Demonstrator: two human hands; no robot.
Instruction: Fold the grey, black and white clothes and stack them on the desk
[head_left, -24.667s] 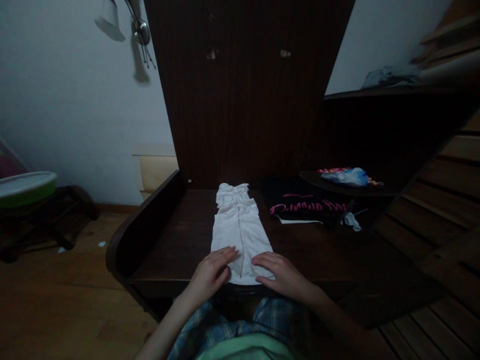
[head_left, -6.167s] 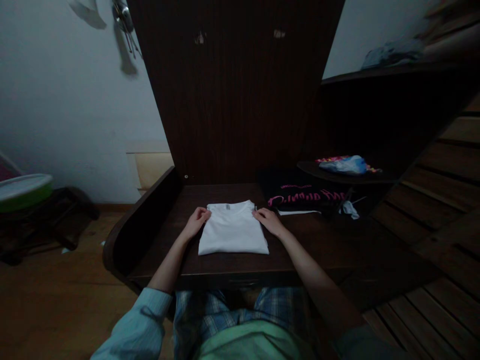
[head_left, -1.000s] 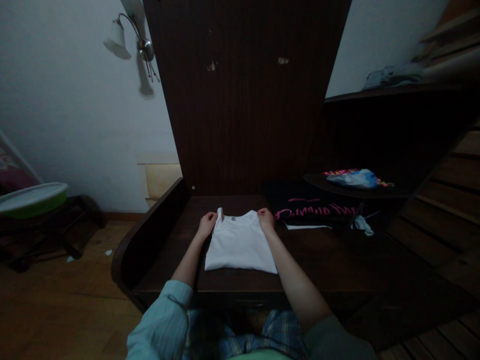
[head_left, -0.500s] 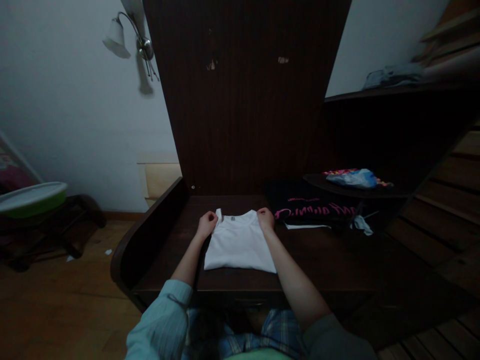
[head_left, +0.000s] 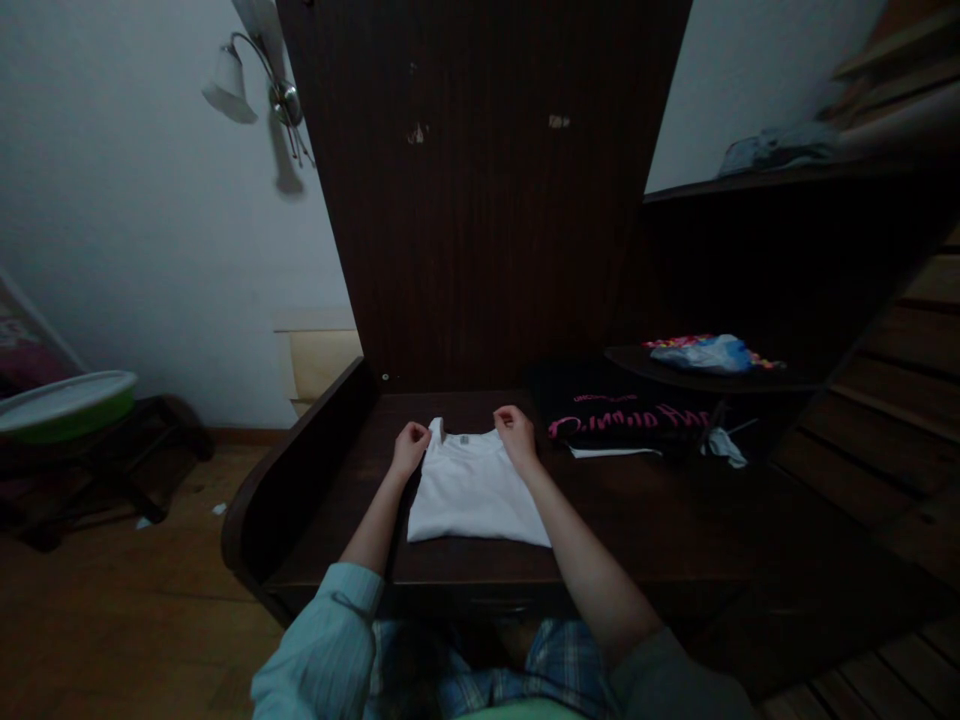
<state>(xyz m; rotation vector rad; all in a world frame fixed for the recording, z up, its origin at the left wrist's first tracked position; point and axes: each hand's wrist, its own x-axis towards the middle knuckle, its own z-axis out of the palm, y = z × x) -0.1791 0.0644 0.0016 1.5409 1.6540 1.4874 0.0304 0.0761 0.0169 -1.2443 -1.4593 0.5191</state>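
A white T-shirt (head_left: pixel 480 490) lies folded into a compact shape on the dark wooden desktop in front of me, its neckline and small label at the far edge. My left hand (head_left: pixel 410 448) is closed in a pinch at the shirt's far left corner, where a bit of cloth stands up. At the right side of the neckline, my right hand (head_left: pixel 517 438) has its fingers pinched together on the shirt's edge and covers that corner.
Folded black clothing with pink lettering (head_left: pixel 630 415) lies to the right. Above it, a small shelf (head_left: pixel 795 385) bears a blue-and-white plastic bag (head_left: pixel 709 353). A raised side panel (head_left: pixel 300 460) bounds the left. A green basin (head_left: pixel 75 410) rests on a stool.
My right hand has moved a little left along the shirt's far edge, toward the neckline. My left hand has barely shifted, staying at the left corner.
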